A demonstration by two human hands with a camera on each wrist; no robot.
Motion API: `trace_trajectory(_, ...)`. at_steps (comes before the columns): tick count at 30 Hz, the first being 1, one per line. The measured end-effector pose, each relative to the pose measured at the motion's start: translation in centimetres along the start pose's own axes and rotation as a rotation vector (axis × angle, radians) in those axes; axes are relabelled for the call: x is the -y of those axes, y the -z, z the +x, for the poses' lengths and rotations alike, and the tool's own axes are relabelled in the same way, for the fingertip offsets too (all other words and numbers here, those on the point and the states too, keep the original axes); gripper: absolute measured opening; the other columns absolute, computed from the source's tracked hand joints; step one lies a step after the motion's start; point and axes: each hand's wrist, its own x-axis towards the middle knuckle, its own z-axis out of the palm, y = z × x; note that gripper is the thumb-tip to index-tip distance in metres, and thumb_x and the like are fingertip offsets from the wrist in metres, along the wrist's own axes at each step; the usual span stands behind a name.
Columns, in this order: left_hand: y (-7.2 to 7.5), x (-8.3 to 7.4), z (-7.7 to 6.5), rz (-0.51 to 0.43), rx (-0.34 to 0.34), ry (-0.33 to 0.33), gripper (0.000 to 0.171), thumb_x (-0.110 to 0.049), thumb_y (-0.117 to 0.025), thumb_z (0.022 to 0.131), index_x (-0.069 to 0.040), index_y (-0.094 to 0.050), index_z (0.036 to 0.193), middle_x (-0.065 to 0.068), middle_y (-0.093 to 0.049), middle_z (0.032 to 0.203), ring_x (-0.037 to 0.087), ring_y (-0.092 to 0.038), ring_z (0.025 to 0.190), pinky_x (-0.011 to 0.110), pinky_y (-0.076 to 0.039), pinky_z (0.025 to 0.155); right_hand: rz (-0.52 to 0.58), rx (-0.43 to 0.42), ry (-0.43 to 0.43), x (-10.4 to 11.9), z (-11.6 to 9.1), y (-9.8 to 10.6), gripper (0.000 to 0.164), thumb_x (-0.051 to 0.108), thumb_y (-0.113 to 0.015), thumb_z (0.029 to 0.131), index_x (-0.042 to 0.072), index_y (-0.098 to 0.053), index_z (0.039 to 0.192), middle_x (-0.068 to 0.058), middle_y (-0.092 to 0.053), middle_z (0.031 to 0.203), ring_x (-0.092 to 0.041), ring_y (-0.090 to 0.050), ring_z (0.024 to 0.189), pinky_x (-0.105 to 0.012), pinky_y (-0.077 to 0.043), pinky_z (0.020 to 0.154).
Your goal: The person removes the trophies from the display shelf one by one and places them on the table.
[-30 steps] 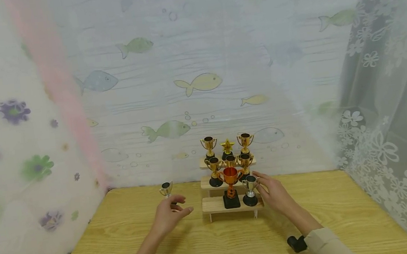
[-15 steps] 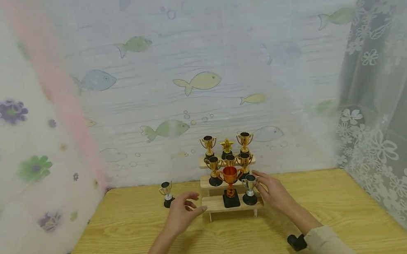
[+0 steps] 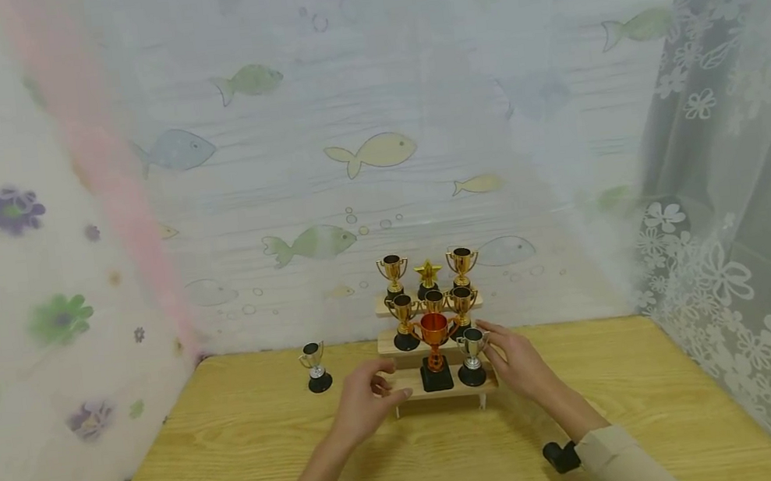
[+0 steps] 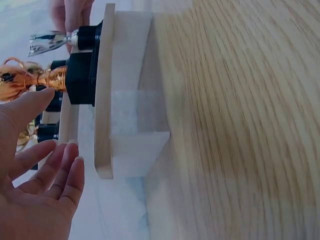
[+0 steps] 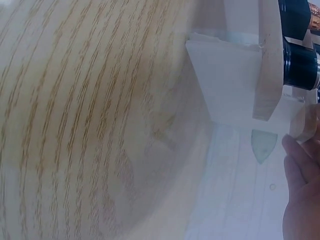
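Observation:
A small three-tier wooden stand holds several miniature trophies. My left hand is at the left end of its lowest shelf, thumb and fingers spread, nothing between them. In the left wrist view its thumb overlaps the orange trophy, which has a square black base. My right hand rests at the stand's right side, its fairly straight fingers against the end of the middle shelf. Right beside that hand, a silver trophy stands on the lowest shelf. Another silver trophy stands upright on the table, left of the stand.
Gold trophies fill the middle tier. On the top tier a gold star trophy stands between two gold cups. The wooden table ends at a fish-patterned curtain behind the stand.
My left hand has moved right, away from the silver trophy on the table, which now stands fully visible, to the lowest shelf's left end. My right hand has stayed at the stand's right side.

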Motion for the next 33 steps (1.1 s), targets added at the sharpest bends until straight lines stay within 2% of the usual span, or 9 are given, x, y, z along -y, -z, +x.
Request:
trace_trajectory(6, -0.9, -0.4, 0.4, -0.001, 0.021, -0.012, 0.043, -0.018, -0.085, 0.086, 0.001, -0.067, 0.121, 0.016, -0.066, 0.115, 0.022, -0.065, 0.087, 0.026, -0.054, 0.073, 0.008, -0.001, -0.006, 0.1, 0.1, 0.1, 0.014, 0.005, -0.060, 0.102, 0.004, -0.071, 0.093, -0.024, -0.057, 0.143, -0.048, -0.057, 0.125, -0.060, -0.047, 0.100)
trace_trajectory(12, -1.7, -0.7, 0.6, -0.023, 0.020, -0.005, 0.046, -0.018, -0.084, 0.086, 0.003, -0.067, 0.123, 0.022, -0.065, 0.117, 0.024, -0.066, 0.089, 0.027, -0.055, 0.075, 0.005, 0.007, -0.020, 0.3, 0.1, 0.1, 0.014, 0.006, -0.060, 0.103, 0.003, -0.073, 0.097, -0.023, -0.056, 0.145, -0.047, -0.056, 0.127, -0.059, -0.046, 0.102)
trace_trajectory(20, -2.7, -0.7, 1.0, -0.022, 0.020, 0.034, 0.053, -0.024, -0.084, 0.086, 0.003, -0.065, 0.128, 0.018, -0.064, 0.121, 0.026, -0.064, 0.097, 0.039, -0.056, 0.080, 0.008, 0.001, -0.011, 0.4, 0.1, 0.1, 0.015, 0.004, -0.059, 0.103, 0.001, -0.073, 0.101, -0.022, -0.056, 0.145, -0.047, -0.056, 0.128, -0.059, -0.046, 0.102)
trace_trajectory(24, -3.4, -0.7, 1.2, -0.029, 0.022, 0.056, 0.056, -0.022, -0.083, 0.087, 0.005, -0.063, 0.131, 0.019, -0.065, 0.123, 0.029, -0.065, 0.099, 0.045, -0.056, 0.084, 0.010, 0.002, -0.011, 0.3, 0.1, 0.0, 0.013, 0.003, -0.060, 0.102, 0.003, -0.072, 0.098, -0.023, -0.056, 0.145, -0.047, -0.057, 0.126, -0.060, -0.047, 0.101)
trace_trajectory(28, -4.0, -0.7, 1.5, -0.030, 0.022, 0.072, 0.057, -0.024, -0.083, 0.087, 0.005, -0.063, 0.132, 0.020, -0.066, 0.124, 0.031, -0.066, 0.101, 0.046, -0.056, 0.084, 0.009, -0.001, -0.011, 0.1, 0.0, -0.1, 0.012, 0.003, -0.061, 0.101, 0.003, -0.072, 0.096, -0.024, -0.056, 0.144, -0.047, -0.058, 0.125, -0.060, -0.047, 0.100)
trace_trajectory(33, -4.6, -0.7, 2.0, -0.013, 0.014, 0.077, 0.060, -0.028, -0.084, 0.086, 0.005, -0.064, 0.132, 0.021, -0.068, 0.122, 0.031, -0.067, 0.101, 0.045, -0.057, 0.083, 0.010, 0.008, -0.019, 0.1, 0.0, -0.1, 0.013, 0.005, -0.060, 0.102, 0.001, -0.073, 0.102, -0.022, -0.056, 0.145, -0.046, -0.057, 0.127, -0.060, -0.047, 0.101)
